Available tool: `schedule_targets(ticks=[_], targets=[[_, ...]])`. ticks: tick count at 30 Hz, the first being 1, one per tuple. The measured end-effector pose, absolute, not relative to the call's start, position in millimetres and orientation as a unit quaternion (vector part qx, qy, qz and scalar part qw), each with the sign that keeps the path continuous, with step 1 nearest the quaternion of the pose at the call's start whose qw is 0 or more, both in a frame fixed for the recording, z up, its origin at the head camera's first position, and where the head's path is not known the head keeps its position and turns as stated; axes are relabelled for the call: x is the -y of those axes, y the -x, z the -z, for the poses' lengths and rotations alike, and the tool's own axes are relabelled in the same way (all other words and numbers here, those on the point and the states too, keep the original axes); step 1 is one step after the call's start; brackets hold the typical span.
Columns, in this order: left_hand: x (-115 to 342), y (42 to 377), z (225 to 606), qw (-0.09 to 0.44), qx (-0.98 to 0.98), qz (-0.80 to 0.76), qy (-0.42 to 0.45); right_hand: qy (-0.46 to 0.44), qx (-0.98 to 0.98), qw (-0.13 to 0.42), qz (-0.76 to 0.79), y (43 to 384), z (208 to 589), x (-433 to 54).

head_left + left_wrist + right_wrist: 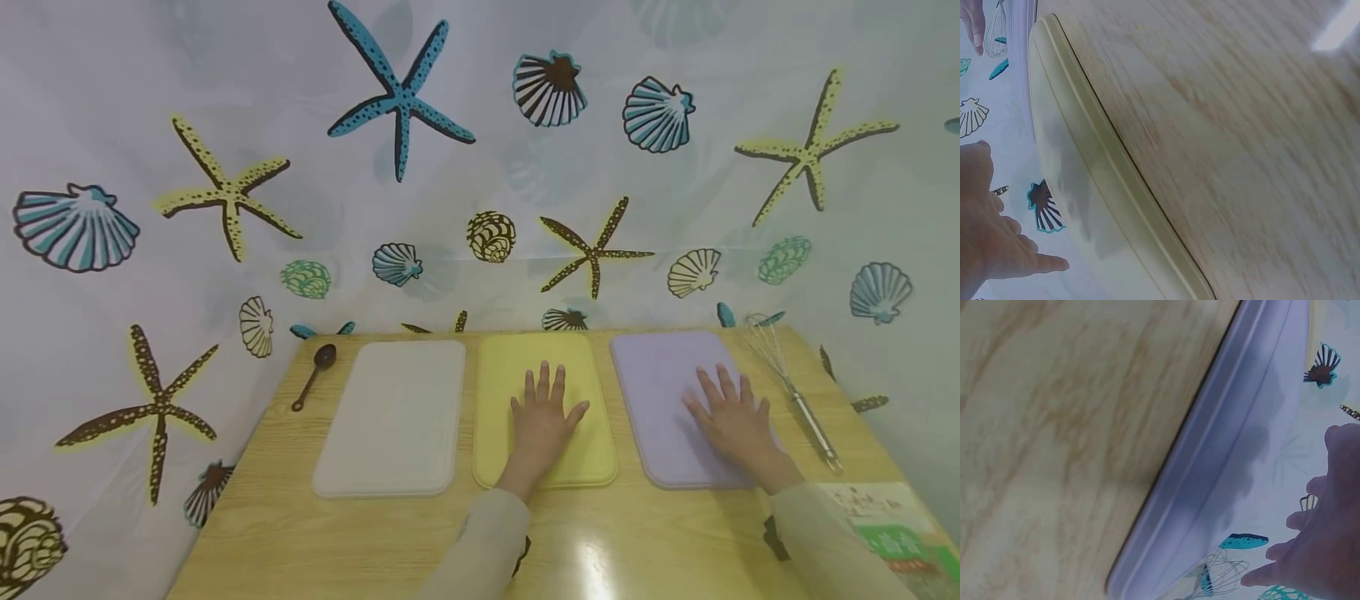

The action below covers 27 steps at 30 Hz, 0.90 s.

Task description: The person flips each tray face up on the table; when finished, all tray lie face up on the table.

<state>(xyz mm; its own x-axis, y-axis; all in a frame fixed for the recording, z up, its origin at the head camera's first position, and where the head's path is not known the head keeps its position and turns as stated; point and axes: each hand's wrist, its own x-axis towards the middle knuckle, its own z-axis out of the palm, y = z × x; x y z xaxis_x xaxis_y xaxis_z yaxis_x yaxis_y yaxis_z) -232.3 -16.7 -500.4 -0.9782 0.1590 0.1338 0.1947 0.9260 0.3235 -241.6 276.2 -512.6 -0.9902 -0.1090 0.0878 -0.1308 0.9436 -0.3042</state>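
My left hand (542, 425) is over the yellow board (495, 375), palm down, its fingers spread and straight. Over the purple board (645, 375) is my right hand (735, 421), also with fingers spread. Neither hand holds anything. In the left wrist view a gap and a shadow show between the left hand (991, 219) and the yellow board's surface (1079, 162). The right wrist view likewise has the right hand (1329, 525) apart from the purple board (1210, 462), with a shadow on it. A white board (393, 417) lies flat to the left of the yellow one.
A dark spoon (315, 375) lies at the table's far left. Right of the purple board is a whisk (806, 408) with a metal handle. A printed packet (892, 533) lies by the right forearm on the wooden table (375, 550). Behind hangs a patterned curtain (465, 167).
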Motion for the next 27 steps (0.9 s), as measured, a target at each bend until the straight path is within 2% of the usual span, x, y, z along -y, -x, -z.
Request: schedule_targets(ticks=[13, 27], targets=[[-26.2, 241.7, 502.6, 0.019, 0.975, 0.181, 0.125, -0.025, 0.986, 0.02, -0.161, 248.2, 524.7, -295.8], [-74.8, 247.0, 505.0, -0.015, 0.96, 0.241, 0.144, -0.036, 0.986, 0.021, -0.159, 244.5, 533.7, -309.3]])
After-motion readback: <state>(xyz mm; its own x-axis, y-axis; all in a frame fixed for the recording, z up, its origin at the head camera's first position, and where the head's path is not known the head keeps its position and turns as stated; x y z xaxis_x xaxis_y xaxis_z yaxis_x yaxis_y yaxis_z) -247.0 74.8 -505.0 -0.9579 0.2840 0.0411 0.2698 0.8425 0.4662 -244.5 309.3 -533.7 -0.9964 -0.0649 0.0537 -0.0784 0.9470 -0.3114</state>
